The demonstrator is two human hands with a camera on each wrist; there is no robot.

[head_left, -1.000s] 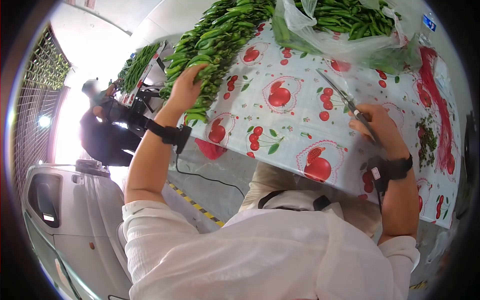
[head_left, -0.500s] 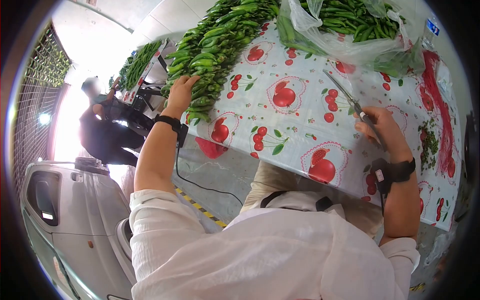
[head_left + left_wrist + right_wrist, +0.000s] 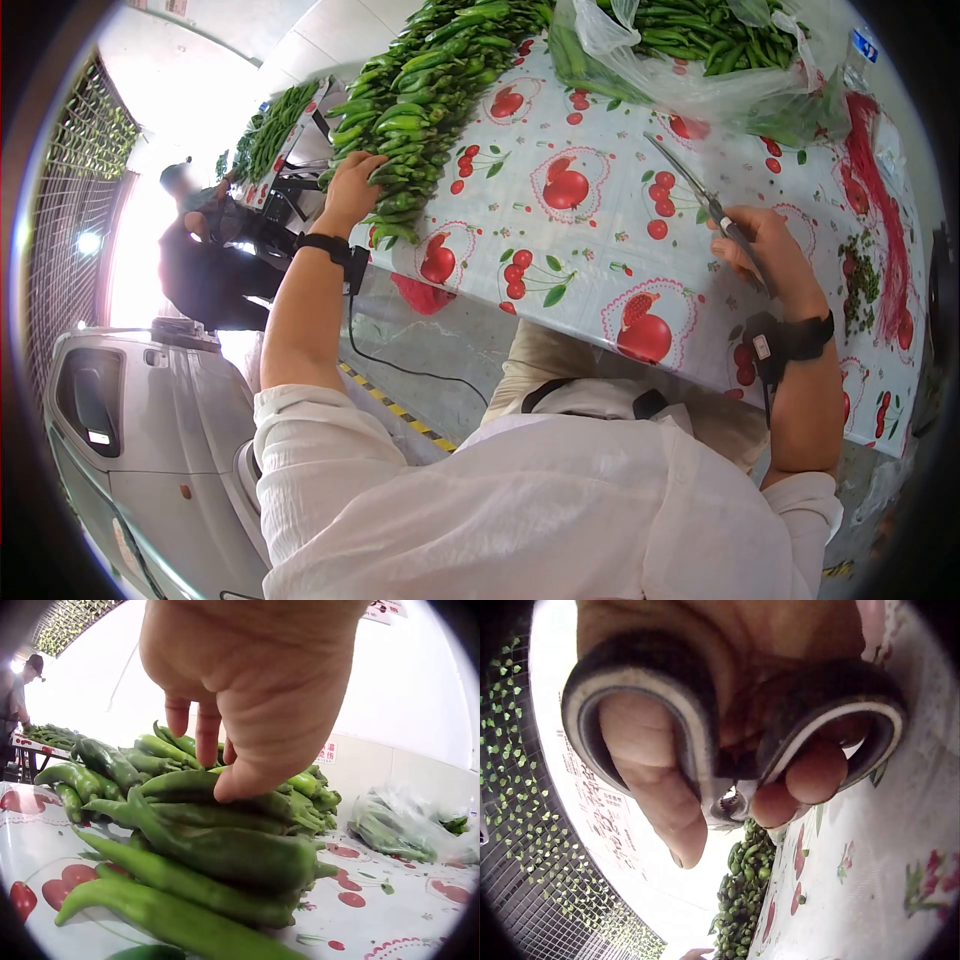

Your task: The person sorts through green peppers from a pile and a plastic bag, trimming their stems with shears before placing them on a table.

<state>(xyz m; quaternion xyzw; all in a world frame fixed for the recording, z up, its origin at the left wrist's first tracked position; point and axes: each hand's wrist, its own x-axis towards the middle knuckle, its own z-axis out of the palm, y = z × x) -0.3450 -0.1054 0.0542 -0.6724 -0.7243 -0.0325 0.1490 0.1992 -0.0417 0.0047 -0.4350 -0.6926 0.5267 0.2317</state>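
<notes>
1. Foremost, green peppers (image 3: 430, 95): long row in overlapping layers, along the left side of the printed tablecloth (image 3: 600, 240); nearest ones close to its edge.
2. Likely mishap, peppers: slump of the loose top layers, or one rolling over the edge. Probable cause: sideways push or hasty pull by the left hand (image 3: 352, 190), on smooth skins, without any visible tie.
3. Left hand, state: fingers and thumb apart, thumb tip against a pepper; no firm grip visible.
4. Left hand, pose: palm down over the near end of the row, forearm reaching forward and outward.
5. Scissors (image 3: 714, 208): well apart from the row, blades pointing forward and leftward; gap between blades, cannot tell.
6. Right hand (image 3: 770, 255): clamped on the scissors, digits through both handle loops; elbow bent, forearm angled forward.
7. Likely mishap, scissors: nick to the left hand, a pepper or the tablecloth. Probable cause: hands brought together with bare points leading.
8. Cable (image 3: 410, 370): slack, hanging from the left wristband (image 3: 330, 247); possible snag during a wide sweep.
9. Outermost, red strands (image 3: 870, 170): loose, far right; possible tangle if brushed by the right forearm.
</notes>
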